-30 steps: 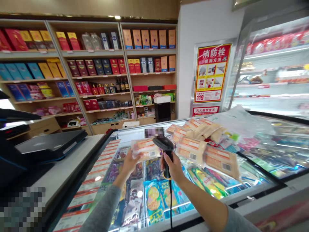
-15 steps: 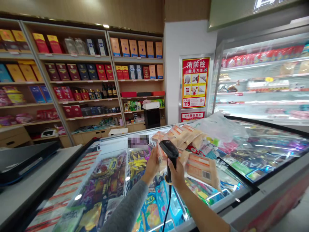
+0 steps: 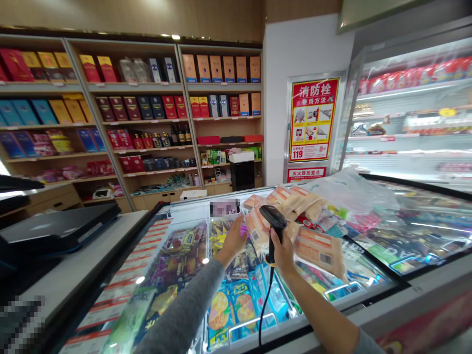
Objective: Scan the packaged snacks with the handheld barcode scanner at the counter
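Observation:
My right hand [image 3: 285, 250] grips a black barcode scanner [image 3: 273, 221] by its handle, its head tilted over the packs. A black cord hangs down from the handle. Just left of it, my left hand [image 3: 233, 240] is open with nothing in it, fingers reaching toward the edge of a clear-wrapped pale pack [image 3: 256, 227] with an orange print. That pack is partly hidden behind the scanner. More packs of the same kind [image 3: 283, 196] lie heaped behind it, and another pack [image 3: 320, 250] with a barcode label lies flat at the right.
All this lies on the glass top of a chest freezer [image 3: 110, 290] with bagged frozen goods inside. A crumpled clear plastic bag [image 3: 350, 194] sits behind the packs. At left a counter [image 3: 121, 223] carries a dark flat device [image 3: 62, 228]. Stocked shelves [image 3: 155, 86] line the back wall.
My left hand has come away leftward from the pale pack it was touching. The scanner stays in my right hand over the packs. The view has turned slightly left.

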Motion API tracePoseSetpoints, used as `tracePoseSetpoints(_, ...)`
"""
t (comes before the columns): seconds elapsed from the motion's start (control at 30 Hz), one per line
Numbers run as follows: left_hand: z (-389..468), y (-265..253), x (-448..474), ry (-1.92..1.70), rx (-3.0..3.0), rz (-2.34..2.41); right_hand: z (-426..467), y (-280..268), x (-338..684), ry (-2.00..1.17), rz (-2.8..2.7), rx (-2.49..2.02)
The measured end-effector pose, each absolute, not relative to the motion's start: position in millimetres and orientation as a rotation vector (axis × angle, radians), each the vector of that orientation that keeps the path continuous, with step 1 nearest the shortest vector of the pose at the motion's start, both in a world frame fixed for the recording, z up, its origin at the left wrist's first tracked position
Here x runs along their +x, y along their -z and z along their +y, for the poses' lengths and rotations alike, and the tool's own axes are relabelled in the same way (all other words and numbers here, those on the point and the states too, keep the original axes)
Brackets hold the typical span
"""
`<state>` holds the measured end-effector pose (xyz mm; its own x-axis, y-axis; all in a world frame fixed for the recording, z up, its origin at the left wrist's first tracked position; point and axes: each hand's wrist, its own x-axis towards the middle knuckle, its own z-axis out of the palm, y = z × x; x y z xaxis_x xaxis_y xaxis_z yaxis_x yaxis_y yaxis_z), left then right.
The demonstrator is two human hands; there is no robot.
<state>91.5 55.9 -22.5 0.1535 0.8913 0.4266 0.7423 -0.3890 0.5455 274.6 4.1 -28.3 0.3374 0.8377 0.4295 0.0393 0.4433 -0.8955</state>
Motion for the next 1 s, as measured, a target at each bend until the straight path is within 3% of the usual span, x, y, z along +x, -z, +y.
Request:
tracePoseSetpoints(0.33,7,5,-3,-1.251,2.170,1.660,-20,-17,214,-0.759,-1.182,-0.827)
tracePoseSetpoints(0.5,-21,16,-54,-1.412,1.891,1.720,-26,-3,174,-0.872,-1.274,-0.803)
tracePoseSetpoints(0.77,-56,42,-93,-1.690,1.326,1.731,-25,27,111,-1.401,-1.058,-0.778)
tracePoseSetpoints(1.0,-60,44,-95,-1.741,1.183,1.691,-26,35,110,-1.541,-1.023,-0.825)
